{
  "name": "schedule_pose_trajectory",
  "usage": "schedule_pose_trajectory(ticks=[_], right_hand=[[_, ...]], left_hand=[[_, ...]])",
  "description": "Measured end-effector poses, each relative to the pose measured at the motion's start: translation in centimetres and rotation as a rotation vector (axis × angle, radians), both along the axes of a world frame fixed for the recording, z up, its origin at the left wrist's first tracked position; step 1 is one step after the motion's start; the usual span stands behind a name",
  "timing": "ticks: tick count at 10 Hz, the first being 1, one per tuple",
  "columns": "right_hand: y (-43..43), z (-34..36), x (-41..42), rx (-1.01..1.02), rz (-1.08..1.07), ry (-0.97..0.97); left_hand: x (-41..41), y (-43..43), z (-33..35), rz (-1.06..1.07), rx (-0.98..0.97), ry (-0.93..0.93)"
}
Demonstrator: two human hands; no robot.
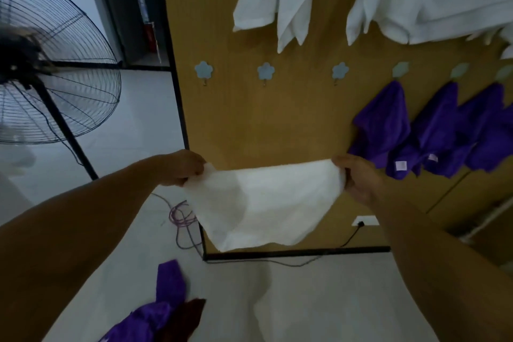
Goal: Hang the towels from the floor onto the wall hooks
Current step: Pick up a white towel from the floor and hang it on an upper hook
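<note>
White towel (263,203) held spread in front of the wooden wall (249,125), the left hand (181,168) pinching one top corner and the right hand (359,179) gripping the other. Three flower hooks (266,71) sit above it. Purple towels (388,125) hang to the right. A purple cloth (169,283) lies on the floor, with what may be a dark red one beside it.

Pale floor (222,286) with purple towels (169,286), a dark red towel (188,314), coiled purple cable (181,216).
</note>
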State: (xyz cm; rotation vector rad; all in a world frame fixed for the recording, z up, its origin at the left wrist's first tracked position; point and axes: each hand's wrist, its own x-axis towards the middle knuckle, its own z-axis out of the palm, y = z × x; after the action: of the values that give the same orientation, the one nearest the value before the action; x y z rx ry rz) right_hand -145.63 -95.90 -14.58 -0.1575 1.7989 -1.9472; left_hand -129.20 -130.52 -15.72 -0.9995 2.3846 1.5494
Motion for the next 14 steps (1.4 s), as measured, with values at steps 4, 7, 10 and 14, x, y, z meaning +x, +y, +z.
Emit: schedule_pose_trajectory(ticks=[4,7,10,14], right_hand=[[-0.1,-0.4,0.1,0.196,0.035,-0.024],[-2.2,1.3,0.9,0.064,-0.330,0.704],[1.2,-8.2,1.7,0.990,0.497,0.278],[1.6,-2.9,2.6,0.480,0.150,-0.072]], left_hand=[[3.7,-0.1,0.9,0.199,0.589,0.206],[3.4,3.6,2.5,0.554,-0.282,0.875],[7.8,5.1,-4.7,0.052,-0.130,-0.286],[7.3,3.9,-2.1,0.461,0.249,0.179]])
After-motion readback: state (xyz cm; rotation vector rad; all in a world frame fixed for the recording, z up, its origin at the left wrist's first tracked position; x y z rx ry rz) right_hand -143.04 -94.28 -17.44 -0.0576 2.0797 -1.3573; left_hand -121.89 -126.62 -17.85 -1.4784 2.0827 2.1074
